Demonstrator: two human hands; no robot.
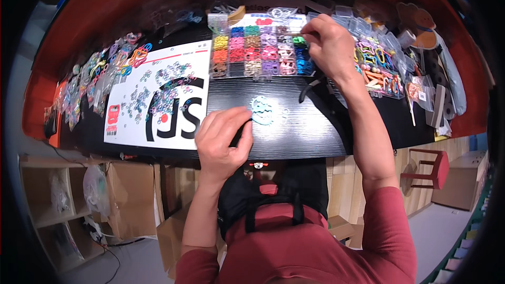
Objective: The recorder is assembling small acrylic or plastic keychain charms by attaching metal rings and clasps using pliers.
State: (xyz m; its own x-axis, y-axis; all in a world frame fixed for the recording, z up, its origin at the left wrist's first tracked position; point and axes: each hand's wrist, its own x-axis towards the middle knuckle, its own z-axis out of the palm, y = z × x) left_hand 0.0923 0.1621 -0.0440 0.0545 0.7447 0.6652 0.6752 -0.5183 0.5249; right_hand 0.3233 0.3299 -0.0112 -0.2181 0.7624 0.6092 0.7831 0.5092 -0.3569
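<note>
Head view: The left hand [223,139] is just beside the mint-green pieces [262,111] on the black table [294,144]. Its thumb and forefinger tips are near each other; any grip cannot be determined. The right hand [334,50] is over the right rear of the compartment box [231,77], fingers curled; whether they clamp anything cannot be determined. Small rings [171,97] lie scattered on a white sheet [184,55] at left.
</note>
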